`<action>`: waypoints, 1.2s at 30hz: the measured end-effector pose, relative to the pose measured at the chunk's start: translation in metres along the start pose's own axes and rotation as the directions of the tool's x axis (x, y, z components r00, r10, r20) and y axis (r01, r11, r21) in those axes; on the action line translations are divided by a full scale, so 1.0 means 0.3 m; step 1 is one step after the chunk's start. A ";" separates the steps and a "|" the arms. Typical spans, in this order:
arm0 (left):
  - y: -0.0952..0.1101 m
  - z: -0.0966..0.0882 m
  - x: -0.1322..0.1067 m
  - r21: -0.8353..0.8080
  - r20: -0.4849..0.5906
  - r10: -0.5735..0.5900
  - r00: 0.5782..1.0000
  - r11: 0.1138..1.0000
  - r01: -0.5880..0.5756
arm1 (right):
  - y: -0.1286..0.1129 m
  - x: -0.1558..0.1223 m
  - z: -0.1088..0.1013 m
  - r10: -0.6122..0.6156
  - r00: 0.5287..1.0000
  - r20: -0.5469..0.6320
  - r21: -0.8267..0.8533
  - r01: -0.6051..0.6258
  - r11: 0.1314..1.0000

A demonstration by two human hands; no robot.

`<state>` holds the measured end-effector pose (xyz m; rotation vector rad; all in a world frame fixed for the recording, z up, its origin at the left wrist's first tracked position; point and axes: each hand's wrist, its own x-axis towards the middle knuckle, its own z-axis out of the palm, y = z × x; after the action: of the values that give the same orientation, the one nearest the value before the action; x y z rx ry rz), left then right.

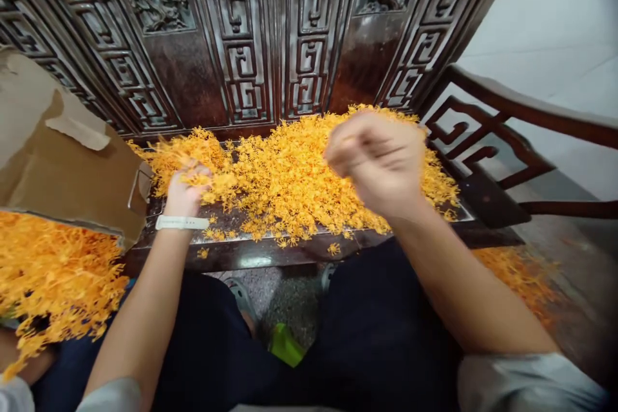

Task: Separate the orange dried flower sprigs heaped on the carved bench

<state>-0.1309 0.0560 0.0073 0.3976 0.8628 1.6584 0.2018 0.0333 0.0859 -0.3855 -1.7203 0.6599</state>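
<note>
A broad heap of small orange flower-like pieces (290, 174) is spread over the dark wooden bench (251, 254). My left hand (186, 188), with a pale band on the wrist, is at the heap's left part; its fingers are curled round a bunch of orange flower-like pieces (219, 187), and some stick out past the fingers. Raised above the right part of the heap, my right hand (381, 158) is closed with thumb and fingers together. It is blurred by motion, and whatever it may hold is hidden.
A cardboard box (72, 161) stands tilted at the left, with more orange pieces (53, 277) below it. Behind is a carved wooden backrest (280, 32); a wooden armrest (526, 106) is at the right. Something bright green (286, 344) lies on the floor between my legs.
</note>
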 end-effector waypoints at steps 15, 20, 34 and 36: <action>-0.174 0.152 -0.101 0.088 0.234 -0.071 0.970 0.995 0.052 | 0.259 -0.077 -0.054 0.477 0.814 0.331 -0.239 -0.417 0.877; -0.225 0.183 -0.146 0.161 0.305 -0.097 0.947 0.986 0.049 | 0.249 -0.107 0.062 0.324 0.848 0.419 -0.372 -0.165 0.913; -0.111 0.077 -0.079 0.329 0.069 0.228 0.971 0.914 -0.237 | 0.266 -0.102 0.061 0.602 0.683 0.413 -0.029 -0.651 0.758; -0.110 0.060 -0.059 0.369 0.047 0.287 0.957 0.885 -0.283 | 0.260 -0.110 0.083 0.609 0.693 0.386 -0.005 -0.658 0.753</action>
<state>-0.0912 0.0473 -0.0012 0.8141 1.1759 1.7617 0.1792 0.0698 0.0087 -0.8293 -1.8709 1.4300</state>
